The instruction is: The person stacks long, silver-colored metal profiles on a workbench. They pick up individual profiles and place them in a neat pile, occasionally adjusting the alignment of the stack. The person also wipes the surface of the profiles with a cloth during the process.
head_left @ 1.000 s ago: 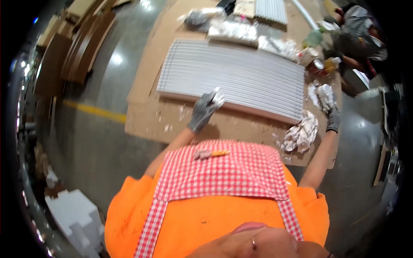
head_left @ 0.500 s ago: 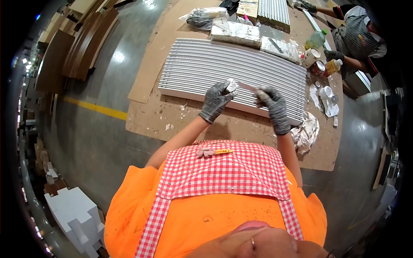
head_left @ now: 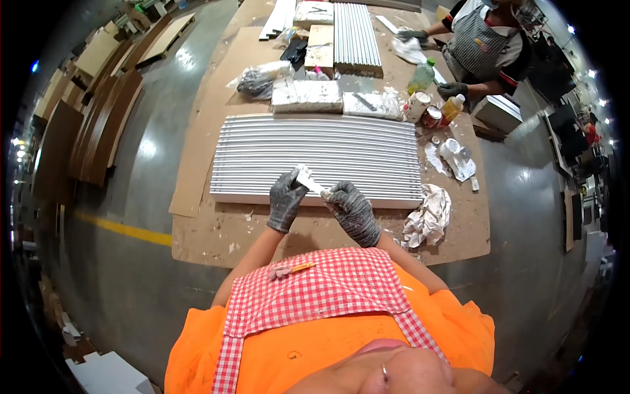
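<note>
My left hand (head_left: 286, 199), in a grey knit glove, is closed on a lump of white putty (head_left: 301, 172) held over the near edge of a stack of ribbed white strips (head_left: 315, 154). My right hand (head_left: 353, 209), gloved alike, is closed on a putty knife (head_left: 315, 186); its handle is hidden in the fingers. The thin, whitish blade slants up to the left and meets the lump. Both hands are close together, just in front of the stack. The strips lie side by side across the brown worktable (head_left: 197, 230).
Right of the stack lie a crumpled white cloth (head_left: 428, 215) and a white tub (head_left: 453, 150). Wrapped white blocks (head_left: 307, 96), a green bottle (head_left: 422, 76) and a yellow bottle (head_left: 453, 108) stand behind. A co-worker (head_left: 482, 46) works at the table's far right.
My right hand has moved in toward the left, bringing the blade against the white lump. My view has shifted, showing more of the table's far end and the co-worker.
</note>
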A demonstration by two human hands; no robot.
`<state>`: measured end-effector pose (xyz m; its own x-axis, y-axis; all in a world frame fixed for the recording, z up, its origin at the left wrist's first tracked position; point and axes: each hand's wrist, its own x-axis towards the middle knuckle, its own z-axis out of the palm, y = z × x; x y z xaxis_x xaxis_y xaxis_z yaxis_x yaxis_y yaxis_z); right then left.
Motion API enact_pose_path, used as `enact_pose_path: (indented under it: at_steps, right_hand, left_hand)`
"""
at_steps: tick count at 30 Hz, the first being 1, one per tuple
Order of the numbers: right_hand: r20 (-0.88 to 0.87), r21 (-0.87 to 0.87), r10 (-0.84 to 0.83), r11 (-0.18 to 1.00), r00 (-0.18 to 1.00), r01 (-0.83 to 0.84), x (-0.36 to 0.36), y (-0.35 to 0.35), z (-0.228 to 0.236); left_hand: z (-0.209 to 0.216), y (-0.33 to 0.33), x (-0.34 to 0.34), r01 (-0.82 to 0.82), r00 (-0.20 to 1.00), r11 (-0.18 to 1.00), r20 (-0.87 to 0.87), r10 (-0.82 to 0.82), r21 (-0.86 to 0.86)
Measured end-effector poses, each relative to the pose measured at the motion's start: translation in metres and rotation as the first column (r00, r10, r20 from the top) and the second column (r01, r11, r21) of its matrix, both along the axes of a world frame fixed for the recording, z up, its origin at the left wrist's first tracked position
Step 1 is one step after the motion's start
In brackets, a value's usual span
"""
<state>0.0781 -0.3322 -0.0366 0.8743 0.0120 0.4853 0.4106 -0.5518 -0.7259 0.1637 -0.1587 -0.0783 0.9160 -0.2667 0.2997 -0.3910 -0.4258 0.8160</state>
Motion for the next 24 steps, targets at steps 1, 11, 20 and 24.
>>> enact_pose_path:
  at_steps: [1,11,20,24]
  right_hand:
    - [0.008,0.07,-0.02,0.997,1.0,0.019,0.002,-0.001,0.0]
    - [-0.052,0.306,0.052,0.951,0.997,-0.033,-0.005,0.0,-0.021]
    - [-0.555,0.654,0.151,0.686,0.818,0.317,0.006,-0.022,-0.02]
    - [-0.552,0.669,0.204,0.687,0.809,0.283,0.004,-0.018,-0.017]
  left_hand:
    - [0.003,0.0,-0.002,0.005,0.999,1.0,-0.052,-0.006,-0.013]
    - [-0.013,0.005,-0.003,0.05,0.995,0.989,-0.076,-0.062,-0.141]
    - [-0.003,0.003,-0.02,0.136,0.987,0.99,0.091,-0.133,-0.031]
    - [-0.001,0.005,-0.024,0.143,0.987,0.989,-0.071,-0.145,-0.032]
